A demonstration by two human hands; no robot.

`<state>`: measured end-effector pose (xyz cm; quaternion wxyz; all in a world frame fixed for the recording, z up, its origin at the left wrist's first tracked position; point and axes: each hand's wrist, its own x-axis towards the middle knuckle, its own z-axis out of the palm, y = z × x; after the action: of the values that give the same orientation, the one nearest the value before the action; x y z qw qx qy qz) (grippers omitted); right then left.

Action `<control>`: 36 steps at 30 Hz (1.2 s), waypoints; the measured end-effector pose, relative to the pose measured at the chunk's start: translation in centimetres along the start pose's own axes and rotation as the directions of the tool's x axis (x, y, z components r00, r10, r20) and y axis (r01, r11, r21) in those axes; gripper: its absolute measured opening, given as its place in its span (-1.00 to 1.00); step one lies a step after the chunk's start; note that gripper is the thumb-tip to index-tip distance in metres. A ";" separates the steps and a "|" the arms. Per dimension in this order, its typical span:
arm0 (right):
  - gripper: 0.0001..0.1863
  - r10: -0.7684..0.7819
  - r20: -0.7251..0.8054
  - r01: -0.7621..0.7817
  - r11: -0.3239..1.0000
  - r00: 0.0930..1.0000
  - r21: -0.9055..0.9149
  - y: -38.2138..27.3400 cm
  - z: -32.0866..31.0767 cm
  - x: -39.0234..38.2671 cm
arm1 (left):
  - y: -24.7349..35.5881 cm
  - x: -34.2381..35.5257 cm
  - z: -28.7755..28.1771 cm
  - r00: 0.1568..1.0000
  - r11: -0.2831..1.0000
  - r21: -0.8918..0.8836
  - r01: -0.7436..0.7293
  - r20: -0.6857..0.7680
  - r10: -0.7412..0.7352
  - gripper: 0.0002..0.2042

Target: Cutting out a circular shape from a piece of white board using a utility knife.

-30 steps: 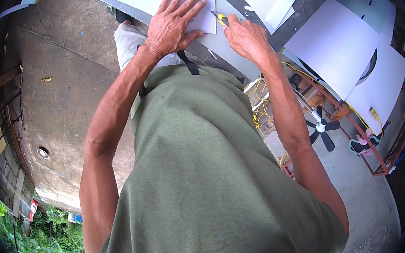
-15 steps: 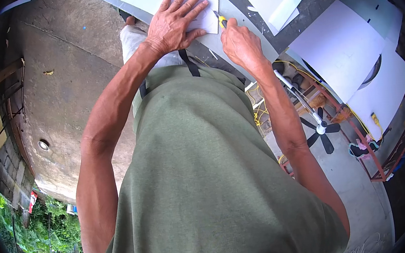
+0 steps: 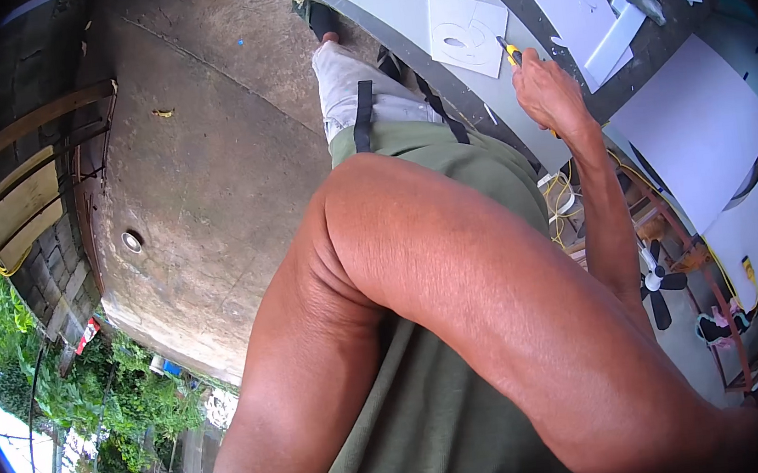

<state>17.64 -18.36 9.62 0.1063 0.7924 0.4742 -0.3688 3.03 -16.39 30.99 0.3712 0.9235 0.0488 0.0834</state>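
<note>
My right hand (image 3: 550, 89) is closed round a yellow-and-black utility knife (image 3: 514, 53), its blade tip by the right edge of a white square sheet (image 3: 474, 53). Curved lines are drawn on that sheet, and it has a small oval opening on its left part. Beneath it lies a larger pale grey sheet (image 3: 401, 3) on the table. My left arm is bent sharply across my body, elbow forward. The left hand (image 3: 748, 424) is at the dark lower right rim, its fingers too dim to make out.
Right of the knife lie a long white sheet (image 3: 558, 5) and white offcuts (image 3: 615, 45) on the dark tabletop. Large white sheets (image 3: 695, 125) rest farther right, above a reddish metal frame (image 3: 725, 320) and a black-bladed fan (image 3: 664, 282). Brown concrete floor (image 3: 214, 161) spreads to the left.
My left hand has left the white sheet and swung back to the lower right, uncovering the drawn lines and oval opening. The right hand still grips the knife beside the sheet. The view has shifted.
</note>
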 end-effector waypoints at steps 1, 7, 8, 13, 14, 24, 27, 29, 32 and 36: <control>-0.72 0.023 -0.004 -0.023 1.000 1.000 0.000 0.5 0.2 -0.5 | 0.1 -0.5 -0.5 0.998 0.999 -0.007 -0.038 0.042 0.038 -0.80; -0.67 0.019 -0.024 -0.020 0.999 1.000 -0.043 1.1 1.8 -0.1 | -1.6 -0.7 -2.8 0.991 0.995 -0.008 -0.103 0.080 0.103 -0.83; -0.66 0.010 -0.024 -0.010 1.000 1.000 -0.015 1.3 2.1 -0.1 | -2.6 -0.6 -3.1 0.991 0.994 -0.013 -0.108 0.082 0.109 -0.84; -0.62 -0.109 -0.142 0.127 0.984 0.984 0.125 2.7 2.7 -0.8 | -14.4 0.1 1.2 0.973 0.962 0.166 0.216 0.042 -0.226 -0.85; -0.62 -0.100 -0.126 0.115 0.986 0.987 0.119 2.6 2.4 -0.7 | -18.1 0.2 4.1 0.929 0.918 0.235 0.320 0.110 -0.353 -0.65; -0.69 -0.050 -0.073 0.052 0.998 0.996 0.033 1.5 1.4 -0.9 | -29.3 -3.3 15.4 0.995 0.928 0.359 0.104 -0.045 -0.094 -0.09; -0.70 -0.028 -0.056 0.030 0.999 0.998 0.028 1.2 1.8 -0.8 | -29.4 -3.2 15.6 0.995 0.947 0.314 0.067 -0.093 -0.039 -0.10; -0.72 0.007 -0.070 -0.003 0.998 0.998 0.065 0.5 2.0 -1.1 | -29.4 -3.4 15.6 0.995 0.944 0.325 0.063 -0.088 -0.037 -0.12; -0.73 0.059 -0.094 -0.052 0.996 0.994 0.069 -0.1 2.8 -1.2 | -29.3 -3.4 15.8 0.993 0.946 0.314 0.078 -0.109 -0.046 -0.13; -0.73 0.047 -0.068 -0.040 0.994 0.997 0.100 -0.2 2.6 -1.2 | -29.3 -3.4 15.6 0.994 0.944 0.321 0.079 -0.094 -0.052 -0.13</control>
<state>15.90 -20.47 8.64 0.0581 0.8193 0.4415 -0.3613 1.85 -6.38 -0.80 0.2147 0.9655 0.1081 0.1005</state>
